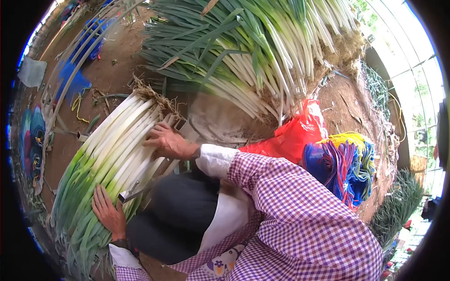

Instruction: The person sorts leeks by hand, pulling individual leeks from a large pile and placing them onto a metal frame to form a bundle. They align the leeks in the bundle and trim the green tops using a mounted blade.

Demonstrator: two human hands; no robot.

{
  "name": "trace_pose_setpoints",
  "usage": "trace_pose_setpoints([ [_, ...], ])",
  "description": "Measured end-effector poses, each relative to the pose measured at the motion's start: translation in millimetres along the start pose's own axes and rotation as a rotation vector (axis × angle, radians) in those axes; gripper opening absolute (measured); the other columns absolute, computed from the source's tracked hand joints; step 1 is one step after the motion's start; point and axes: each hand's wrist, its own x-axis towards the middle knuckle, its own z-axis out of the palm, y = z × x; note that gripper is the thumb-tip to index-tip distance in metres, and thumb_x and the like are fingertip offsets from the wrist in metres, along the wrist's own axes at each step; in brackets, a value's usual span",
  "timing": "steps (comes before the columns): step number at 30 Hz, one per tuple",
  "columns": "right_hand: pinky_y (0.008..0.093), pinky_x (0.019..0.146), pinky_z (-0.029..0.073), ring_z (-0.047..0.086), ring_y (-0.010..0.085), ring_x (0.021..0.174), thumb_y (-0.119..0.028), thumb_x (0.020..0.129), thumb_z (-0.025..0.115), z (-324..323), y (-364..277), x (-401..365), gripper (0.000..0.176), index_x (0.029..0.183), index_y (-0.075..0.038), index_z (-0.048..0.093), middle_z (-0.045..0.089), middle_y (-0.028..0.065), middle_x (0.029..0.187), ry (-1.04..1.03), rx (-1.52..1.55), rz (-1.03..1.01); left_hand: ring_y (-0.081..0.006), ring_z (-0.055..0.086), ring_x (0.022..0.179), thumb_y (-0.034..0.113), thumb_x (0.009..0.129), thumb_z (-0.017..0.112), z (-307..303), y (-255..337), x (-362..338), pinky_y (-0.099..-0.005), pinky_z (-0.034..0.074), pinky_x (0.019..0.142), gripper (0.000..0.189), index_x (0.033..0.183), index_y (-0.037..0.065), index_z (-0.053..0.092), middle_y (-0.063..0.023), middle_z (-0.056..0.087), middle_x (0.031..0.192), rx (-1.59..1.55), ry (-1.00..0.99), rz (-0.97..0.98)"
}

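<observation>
A thick bundle of leeks or large green onions [124, 131] lies in front of me, white stalks and roots toward the top, green leaves toward the lower left. My left hand [109, 213] rests flat on the green part, fingers stretched out. Farther up, my right hand [168, 140] lies on the white stalks near the root end, fingers apart and slightly bent. Neither hand is wrapped round a stalk. A metal bar [130, 191] sticks out beside the bundle near my left hand. A dark cap partly hides the near side of the bundle.
A large heap of the same vegetables [262, 51] lies on the ground beyond. At the right are a red plastic bag [297, 133] and a stack of blue, red and yellow bags or ties [342, 164]. Bent poles [70, 89] and blue netting [72, 79] are at the left.
</observation>
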Motion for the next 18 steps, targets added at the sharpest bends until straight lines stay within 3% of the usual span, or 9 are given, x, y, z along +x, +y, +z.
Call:
trace_pose_setpoints([
  [4, 0.0472, 0.111, 0.041, 0.053, 0.0338, 0.124, -0.023, 0.076, 0.084, -23.7, -14.2, -2.9, 0.057, 0.130, -0.017, 0.068, 0.063, 0.0106, 0.128, 0.025, 0.025, -0.033, -0.0341, 0.038, 0.150, 0.058, 0.108, 0.031, 4.9, -1.7, -2.4, -0.0513, 0.028, 0.121, 0.076, 0.158, 0.001, 0.036, -0.0144, 0.039, 0.164, 0.030, -0.015, 0.006],
  [8, 0.0419, 0.092, 0.058, 0.065, 0.0361, 0.111, -0.010, 0.082, 0.079, -76.0, -27.8, -59.5, 0.048, 0.128, -0.010, 0.068, 0.064, 0.0144, 0.129, 0.140, 0.062, 0.162, -0.0331, 0.037, 0.150, 0.053, 0.109, 0.033, 5.9, -1.2, 0.1, -0.0505, 0.028, 0.122, 0.073, 0.159, 0.001, 0.035, -0.0141, 0.039, 0.164, 0.054, -0.033, 0.000],
  [10, 0.0389, 0.086, 0.061, 0.070, 0.0300, 0.106, -0.001, 0.083, 0.076, -111.3, -9.2, -96.2, 0.044, 0.125, -0.011, 0.070, 0.067, 0.0126, 0.124, 0.279, 0.126, 0.338, -0.0326, 0.037, 0.151, 0.052, 0.109, 0.033, 3.3, 1.9, 0.4, -0.0502, 0.027, 0.122, 0.072, 0.159, 0.001, 0.035, -0.0139, 0.039, 0.164, 0.071, -0.053, -0.013],
  [11, 0.0366, 0.089, 0.060, 0.070, 0.0233, 0.105, 0.006, 0.085, 0.072, -116.3, 22.7, -127.9, 0.041, 0.123, -0.011, 0.072, 0.071, 0.0106, 0.117, 0.354, 0.252, 0.616, -0.0321, 0.037, 0.151, 0.051, 0.109, 0.032, 2.0, 2.8, 1.4, -0.0501, 0.026, 0.123, 0.072, 0.160, 0.001, 0.035, -0.0137, 0.039, 0.164, 0.054, -0.043, -0.009],
  [12, 0.0355, 0.087, 0.060, 0.071, 0.0208, 0.102, 0.007, 0.091, 0.065, -127.9, 59.8, -161.9, 0.041, 0.126, -0.013, 0.072, 0.073, 0.0099, 0.111, 0.383, 0.097, 0.662, -0.0322, 0.037, 0.151, 0.052, 0.109, 0.031, 3.0, 2.9, 2.2, -0.0502, 0.026, 0.123, 0.072, 0.160, 0.001, 0.035, -0.0137, 0.039, 0.164, 0.061, -0.053, -0.010],
  [13, 0.0369, 0.083, 0.059, 0.072, 0.0215, 0.097, 0.000, 0.097, 0.060, -118.3, 124.2, -215.9, 0.034, 0.126, -0.011, 0.071, 0.074, 0.0112, 0.108, 0.592, 0.348, 0.820, -0.0322, 0.037, 0.151, 0.052, 0.109, 0.030, 3.8, 2.0, 1.9, -0.0503, 0.026, 0.123, 0.072, 0.159, 0.001, 0.035, -0.0137, 0.039, 0.164, 0.070, -0.064, -0.011],
  [15, 0.0359, 0.087, 0.057, 0.071, 0.0245, 0.101, -0.010, 0.088, 0.070, -156.9, 181.6, -276.2, 0.050, 0.137, -0.007, 0.064, 0.074, 0.0180, 0.110, 0.271, -0.446, 1.094, -0.0325, 0.038, 0.150, 0.053, 0.109, 0.028, 4.8, 1.0, 1.2, -0.0505, 0.026, 0.123, 0.073, 0.159, 0.001, 0.035, -0.0139, 0.039, 0.164, 0.082, -0.081, -0.019],
  [17, 0.0516, 0.092, 0.054, 0.067, 0.0444, 0.107, -0.021, 0.088, 0.070, -178.1, 210.6, -313.3, 0.049, 0.133, -0.002, 0.063, 0.068, 0.0273, 0.118, 0.294, -0.720, 1.173, -0.0330, 0.038, 0.150, 0.054, 0.109, 0.026, 4.3, 1.5, 0.9, -0.0507, 0.027, 0.123, 0.074, 0.159, 0.001, 0.036, -0.0143, 0.040, 0.164, 0.085, -0.096, -0.025],
  [18, 0.0530, 0.095, 0.053, 0.064, 0.0451, 0.113, -0.024, 0.089, 0.070, -184.8, 222.8, -332.9, 0.045, 0.129, -0.003, 0.063, 0.066, 0.0272, 0.120, 0.278, -0.755, 1.190, -0.0334, 0.038, 0.150, 0.055, 0.109, 0.026, 3.5, 1.8, 1.1, -0.0509, 0.027, 0.122, 0.075, 0.159, 0.001, 0.036, -0.0146, 0.040, 0.163, 0.071, -0.095, -0.026],
])
